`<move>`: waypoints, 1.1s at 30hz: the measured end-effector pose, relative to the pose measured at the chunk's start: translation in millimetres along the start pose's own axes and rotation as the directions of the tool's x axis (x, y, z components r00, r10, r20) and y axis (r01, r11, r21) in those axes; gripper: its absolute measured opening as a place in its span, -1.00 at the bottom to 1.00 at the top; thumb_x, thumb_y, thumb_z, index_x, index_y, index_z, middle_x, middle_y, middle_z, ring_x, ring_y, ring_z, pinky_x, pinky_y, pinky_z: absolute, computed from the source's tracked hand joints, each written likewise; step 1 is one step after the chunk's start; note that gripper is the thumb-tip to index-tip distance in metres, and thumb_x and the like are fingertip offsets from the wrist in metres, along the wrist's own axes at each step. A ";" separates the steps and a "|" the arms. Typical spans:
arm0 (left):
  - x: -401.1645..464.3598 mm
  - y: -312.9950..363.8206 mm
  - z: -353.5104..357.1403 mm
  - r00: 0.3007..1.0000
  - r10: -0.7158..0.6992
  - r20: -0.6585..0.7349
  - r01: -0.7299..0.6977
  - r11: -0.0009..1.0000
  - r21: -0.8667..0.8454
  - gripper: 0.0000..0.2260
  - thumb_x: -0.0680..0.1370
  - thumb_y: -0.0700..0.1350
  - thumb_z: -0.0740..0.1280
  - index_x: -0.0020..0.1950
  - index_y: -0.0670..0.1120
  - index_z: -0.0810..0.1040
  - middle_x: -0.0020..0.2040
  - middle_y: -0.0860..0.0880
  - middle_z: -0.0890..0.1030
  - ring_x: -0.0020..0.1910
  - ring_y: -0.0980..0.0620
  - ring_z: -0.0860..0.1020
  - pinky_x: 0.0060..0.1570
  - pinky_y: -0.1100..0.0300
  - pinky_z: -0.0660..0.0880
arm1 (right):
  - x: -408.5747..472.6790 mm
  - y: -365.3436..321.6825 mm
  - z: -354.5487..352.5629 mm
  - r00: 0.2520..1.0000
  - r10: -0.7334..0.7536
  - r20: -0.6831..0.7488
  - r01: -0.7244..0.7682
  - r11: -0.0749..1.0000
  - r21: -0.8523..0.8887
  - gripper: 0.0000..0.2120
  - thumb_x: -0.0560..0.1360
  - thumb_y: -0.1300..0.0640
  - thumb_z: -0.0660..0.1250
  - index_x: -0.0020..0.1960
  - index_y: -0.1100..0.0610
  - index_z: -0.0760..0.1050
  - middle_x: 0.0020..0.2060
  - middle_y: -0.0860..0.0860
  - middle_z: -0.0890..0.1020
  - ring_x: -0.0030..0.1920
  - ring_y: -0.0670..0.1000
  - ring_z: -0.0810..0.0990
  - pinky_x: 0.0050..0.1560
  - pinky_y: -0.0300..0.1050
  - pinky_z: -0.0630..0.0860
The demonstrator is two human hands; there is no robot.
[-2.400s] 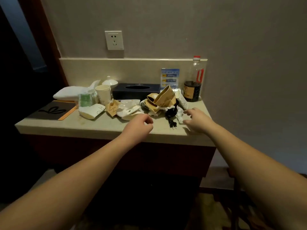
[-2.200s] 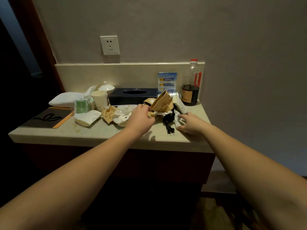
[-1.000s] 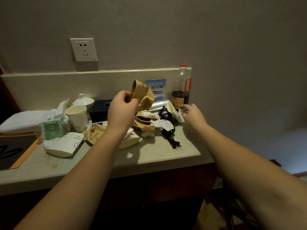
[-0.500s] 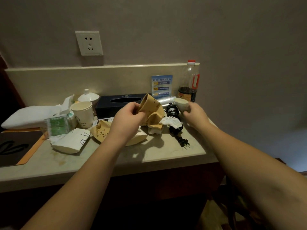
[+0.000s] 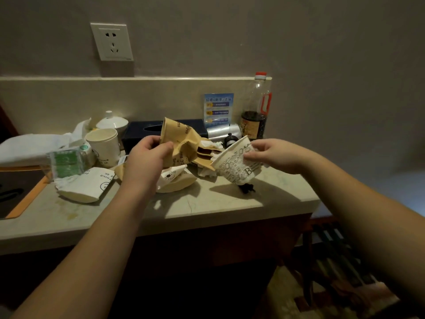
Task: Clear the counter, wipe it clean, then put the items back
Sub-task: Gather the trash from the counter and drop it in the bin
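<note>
Crumpled cups [image 5: 181, 143] in both hands

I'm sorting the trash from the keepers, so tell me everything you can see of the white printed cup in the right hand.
The white paper cup has dark lettering printed all over its wall. It looks like thin paper and is somewhat crumpled. It is tilted, held above the counter. The right hand pinches it near the rim; nothing else clearly touches it.

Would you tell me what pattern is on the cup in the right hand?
The cup in the right hand is white with dark printed lettering, seen in the head view.
</note>
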State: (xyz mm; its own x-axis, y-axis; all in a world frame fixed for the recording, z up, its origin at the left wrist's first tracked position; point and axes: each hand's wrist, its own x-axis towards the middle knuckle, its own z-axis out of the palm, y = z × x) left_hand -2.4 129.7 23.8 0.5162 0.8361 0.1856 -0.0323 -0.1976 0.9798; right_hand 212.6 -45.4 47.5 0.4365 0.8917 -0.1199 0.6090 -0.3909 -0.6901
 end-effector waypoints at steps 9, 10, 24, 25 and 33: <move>0.3 0.1 5.4 1.000 -0.014 -0.005 0.014 1.000 -0.004 -0.92 0.58 -0.12 0.31 0.05 0.01 0.54 0.00 0.01 0.58 0.01 0.01 0.55 -0.09 0.13 0.50 | 46.8 -22.3 4.3 0.983 0.108 0.149 -0.078 0.979 -0.191 -0.66 0.54 -0.01 0.31 0.30 0.01 0.47 0.10 -0.07 0.60 0.11 -0.06 0.55 0.03 -0.21 0.44; -0.1 0.4 5.6 1.000 -0.019 -0.002 0.019 1.000 -0.008 -0.92 0.58 -0.12 0.30 0.06 0.01 0.55 0.00 0.01 0.58 0.01 0.01 0.55 -0.10 0.14 0.50 | 49.6 -23.3 4.7 0.982 0.113 0.152 -0.082 0.978 -0.193 -0.65 0.53 -0.01 0.33 0.30 0.02 0.47 0.11 -0.06 0.61 0.12 -0.06 0.56 0.06 -0.20 0.45; 7.0 -0.5 -2.5 0.999 -0.031 0.036 0.033 0.998 -0.062 -0.93 0.60 -0.13 0.29 -0.02 0.04 0.53 -0.02 0.03 0.58 -0.01 0.04 0.56 -0.10 0.15 0.52 | 17.3 -28.9 0.9 1.000 0.002 -0.013 -0.002 1.000 -0.022 -0.85 0.54 -0.02 0.30 0.10 -0.11 0.53 -0.01 -0.14 0.65 0.04 -0.13 0.59 0.02 -0.20 0.46; 8.1 -1.0 -2.2 0.998 -0.038 0.045 0.041 0.996 -0.074 -0.93 0.60 -0.13 0.30 -0.02 0.04 0.54 -0.01 0.01 0.59 0.00 0.02 0.57 -0.07 0.12 0.54 | 9.5 -29.0 -0.2 0.998 -0.014 -0.060 0.014 1.000 0.010 -0.84 0.54 -0.03 0.29 0.11 -0.09 0.54 -0.02 -0.13 0.66 0.02 -0.13 0.61 0.02 -0.19 0.47; -1.6 -5.4 18.7 0.984 -0.071 0.163 0.096 0.984 -0.153 -0.91 0.58 -0.11 0.31 0.04 -0.02 0.60 -0.05 0.00 0.66 -0.02 -0.01 0.63 -0.04 0.06 0.57 | -36.9 4.9 29.8 0.850 0.070 -0.522 0.230 0.842 0.488 -0.85 0.56 0.08 0.28 0.08 -0.09 0.56 0.03 -0.08 0.68 0.12 0.02 0.61 0.29 0.21 0.42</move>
State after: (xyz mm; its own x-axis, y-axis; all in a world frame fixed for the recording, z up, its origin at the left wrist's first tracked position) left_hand 12.9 119.9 16.8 0.6499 0.7533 0.1007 -0.1127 -0.0355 0.9930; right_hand 179.8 -73.4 27.2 0.7591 0.6119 0.2222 0.2901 -0.0123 -0.9569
